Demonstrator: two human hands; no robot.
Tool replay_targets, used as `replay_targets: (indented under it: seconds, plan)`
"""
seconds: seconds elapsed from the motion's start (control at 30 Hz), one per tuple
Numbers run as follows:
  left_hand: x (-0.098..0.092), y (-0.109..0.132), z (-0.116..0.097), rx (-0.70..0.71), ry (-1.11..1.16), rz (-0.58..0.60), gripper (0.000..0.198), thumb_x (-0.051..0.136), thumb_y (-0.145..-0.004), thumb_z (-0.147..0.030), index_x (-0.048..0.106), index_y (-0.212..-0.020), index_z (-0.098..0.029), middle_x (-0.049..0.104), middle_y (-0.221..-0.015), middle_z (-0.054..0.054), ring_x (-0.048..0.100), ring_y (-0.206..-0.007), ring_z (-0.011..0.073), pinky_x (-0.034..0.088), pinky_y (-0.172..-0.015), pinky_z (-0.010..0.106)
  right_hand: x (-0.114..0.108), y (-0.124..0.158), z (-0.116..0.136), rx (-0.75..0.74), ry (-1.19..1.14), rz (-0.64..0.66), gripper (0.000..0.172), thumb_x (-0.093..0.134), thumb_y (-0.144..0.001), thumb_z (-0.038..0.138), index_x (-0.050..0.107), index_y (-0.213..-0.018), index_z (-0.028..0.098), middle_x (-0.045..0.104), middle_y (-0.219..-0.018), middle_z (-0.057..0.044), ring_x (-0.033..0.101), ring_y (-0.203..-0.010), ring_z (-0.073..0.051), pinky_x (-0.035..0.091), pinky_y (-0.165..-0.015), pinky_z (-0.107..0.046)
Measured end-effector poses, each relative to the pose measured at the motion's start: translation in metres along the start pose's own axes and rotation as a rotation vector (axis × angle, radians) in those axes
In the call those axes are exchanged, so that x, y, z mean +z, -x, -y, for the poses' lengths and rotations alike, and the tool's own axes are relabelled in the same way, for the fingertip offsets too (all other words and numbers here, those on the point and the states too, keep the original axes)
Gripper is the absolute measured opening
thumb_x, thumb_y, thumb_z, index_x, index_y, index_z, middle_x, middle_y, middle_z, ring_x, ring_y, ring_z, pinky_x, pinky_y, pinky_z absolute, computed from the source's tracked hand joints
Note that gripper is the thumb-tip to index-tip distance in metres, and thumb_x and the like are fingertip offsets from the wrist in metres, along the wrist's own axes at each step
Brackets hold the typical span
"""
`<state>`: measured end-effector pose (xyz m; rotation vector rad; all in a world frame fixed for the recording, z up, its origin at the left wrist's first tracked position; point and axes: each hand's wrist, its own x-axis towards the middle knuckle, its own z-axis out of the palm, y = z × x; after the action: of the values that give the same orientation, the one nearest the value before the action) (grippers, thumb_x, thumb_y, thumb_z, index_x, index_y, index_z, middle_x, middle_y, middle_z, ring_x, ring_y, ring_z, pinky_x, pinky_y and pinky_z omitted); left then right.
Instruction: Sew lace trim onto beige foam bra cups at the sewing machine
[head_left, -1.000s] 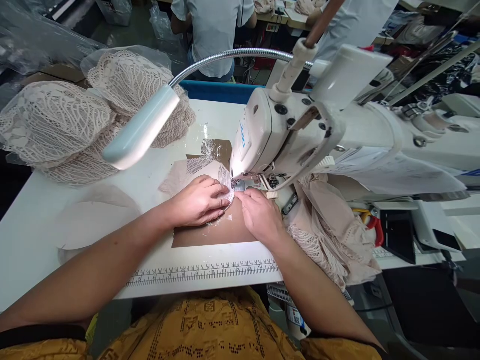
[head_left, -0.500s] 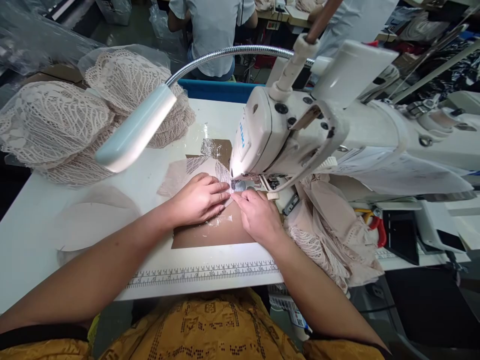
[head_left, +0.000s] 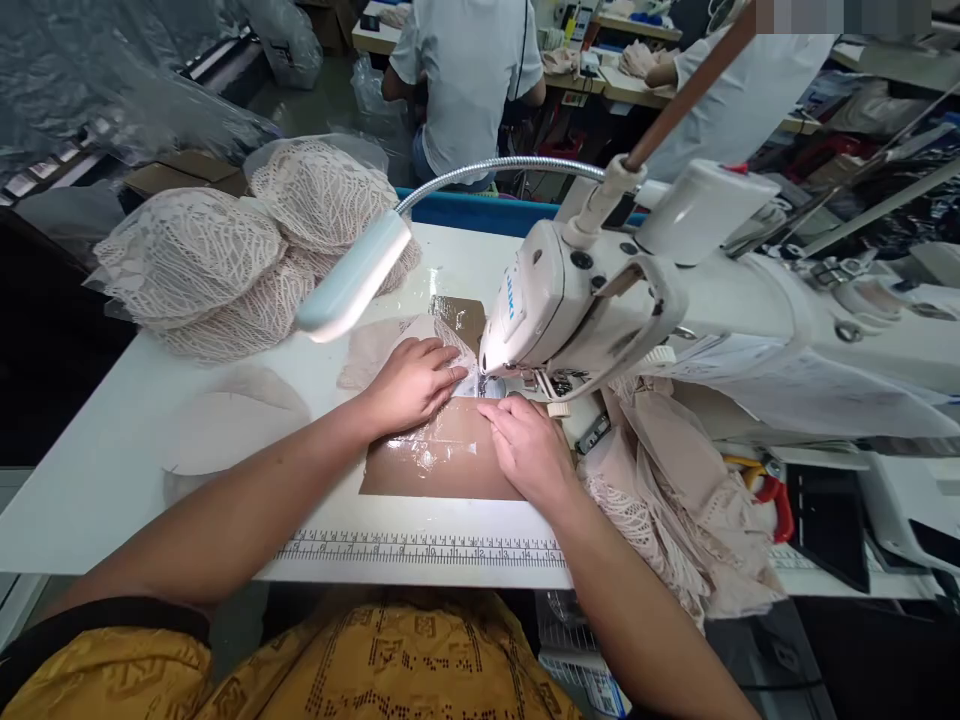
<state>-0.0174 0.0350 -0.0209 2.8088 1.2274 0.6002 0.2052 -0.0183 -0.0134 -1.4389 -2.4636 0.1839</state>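
A piece of pale beige lace and mesh fabric (head_left: 369,352) lies at the needle of a white sewing machine (head_left: 536,295). My left hand (head_left: 416,385) rests flat on this fabric, fingers stretched out and pointing toward the presser foot (head_left: 482,383). Just in front of the foot, my right hand (head_left: 531,447) has its fingers drawn together, thumb and forefinger close to each other. Whatever may be between those fingertips is too small to make out. Beneath both hands is a brown, shiny taped sheet (head_left: 427,470) on the white table.
Stacked lace cups (head_left: 187,260) stand at the back left, near a lamp head (head_left: 356,275). Mesh pieces (head_left: 232,420) lie left of my forearm. Sewn beige fabric (head_left: 667,500) hangs over the table's edge on the right, beside red-handled cutters (head_left: 776,505). A co-worker (head_left: 469,90) sits beyond.
My right fingertips have drawn slightly away from the presser foot and curled together. My left hand stays on the fabric. The whole view has shifted as my head moved.
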Motion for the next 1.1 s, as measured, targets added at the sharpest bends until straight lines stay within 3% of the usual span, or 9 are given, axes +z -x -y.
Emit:
replay_targets:
  seconds: [0.2,0.37,0.57,0.7,0.8,0.9,0.97,1.03,1.1]
  plan:
    - [0.0,0.001,0.006,-0.157,-0.001,-0.022,0.033,0.048,-0.091,-0.022,0.069,-0.117,-0.02,0.062,-0.129,0.01,0.051,-0.119,0.0334,0.042,-0.095,0.049,0.001,0.0,-0.002,-0.021,-0.016,-0.022,0.035,0.046,-0.09,0.014,0.071,-0.114,0.02,0.069,-0.094,-0.007,0.06,-0.077,-0.019,0.044,-0.069,-0.03]
    - [-0.012,-0.002,0.005,-0.361,-0.046,0.14,0.037,0.045,-0.093,-0.021,0.063,-0.126,-0.022,0.056,-0.137,0.009,0.044,-0.127,0.0313,0.038,-0.102,0.049,0.004,0.0,-0.006,-0.054,-0.038,-0.039,0.036,0.045,-0.09,0.015,0.07,-0.115,0.017,0.069,-0.096,-0.008,0.062,-0.081,-0.021,0.047,-0.072,-0.033]
    - [-0.065,0.008,-0.006,-0.479,-0.074,0.307,0.049,0.05,-0.091,-0.031,0.05,-0.138,-0.017,0.049,-0.143,0.016,0.046,-0.126,0.0349,0.043,-0.097,0.049,0.006,0.0,-0.009,-0.087,-0.019,-0.056,0.036,0.043,-0.091,0.019,0.071,-0.115,0.018,0.07,-0.099,-0.008,0.065,-0.083,-0.022,0.049,-0.072,-0.034]
    - [-0.126,0.045,-0.008,-0.576,-0.167,0.405,0.05,0.041,-0.095,-0.044,0.048,-0.136,-0.015,0.053,-0.138,0.016,0.051,-0.123,0.032,0.043,-0.098,0.045,0.005,0.002,-0.009,-0.099,-0.029,-0.053,0.037,0.042,-0.092,0.02,0.071,-0.115,0.018,0.07,-0.099,-0.008,0.065,-0.085,-0.022,0.05,-0.075,-0.035]
    - [-0.148,0.093,0.006,-0.952,-0.346,0.434,0.049,0.039,-0.094,-0.048,0.054,-0.122,-0.011,0.06,-0.125,0.019,0.056,-0.113,0.0347,0.044,-0.094,0.046,0.005,0.003,-0.009,-0.098,-0.031,-0.047,0.036,0.043,-0.092,0.02,0.071,-0.115,0.018,0.07,-0.098,-0.008,0.065,-0.086,-0.023,0.05,-0.076,-0.036]
    - [-0.142,0.147,0.019,-1.078,-0.349,0.47,0.043,0.045,-0.089,-0.049,0.058,-0.099,-0.009,0.063,-0.109,0.022,0.058,-0.106,0.0382,0.047,-0.085,0.046,0.005,0.003,-0.009,-0.09,-0.022,-0.047,0.036,0.043,-0.092,0.02,0.071,-0.115,0.018,0.07,-0.098,-0.008,0.065,-0.086,-0.024,0.049,-0.077,-0.036]
    - [-0.13,0.174,0.018,-0.977,-0.182,0.273,0.033,0.043,-0.089,-0.045,0.053,-0.086,-0.014,0.061,-0.11,0.017,0.057,-0.107,0.0335,0.047,-0.085,0.04,0.005,0.003,-0.009,-0.081,-0.023,-0.045,0.036,0.043,-0.092,0.02,0.071,-0.115,0.018,0.07,-0.099,-0.008,0.065,-0.087,-0.024,0.049,-0.077,-0.037]
    - [-0.121,0.186,0.006,-0.903,0.117,0.127,0.033,0.043,-0.09,-0.049,0.046,-0.079,-0.018,0.06,-0.094,0.009,0.06,-0.09,0.0253,0.048,-0.073,0.033,0.005,0.003,-0.008,-0.072,-0.032,-0.037,0.037,0.043,-0.091,0.019,0.071,-0.115,0.018,0.07,-0.1,-0.009,0.065,-0.089,-0.025,0.049,-0.079,-0.037]
    - [-0.117,0.18,-0.013,-0.849,0.518,0.096,0.034,0.049,-0.089,-0.052,0.044,-0.08,-0.019,0.056,-0.079,0.001,0.057,-0.071,0.0173,0.044,-0.06,0.026,0.004,0.003,-0.007,-0.058,-0.056,-0.032,0.036,0.044,-0.091,0.019,0.071,-0.114,0.018,0.07,-0.1,-0.009,0.065,-0.091,-0.025,0.049,-0.079,-0.037]
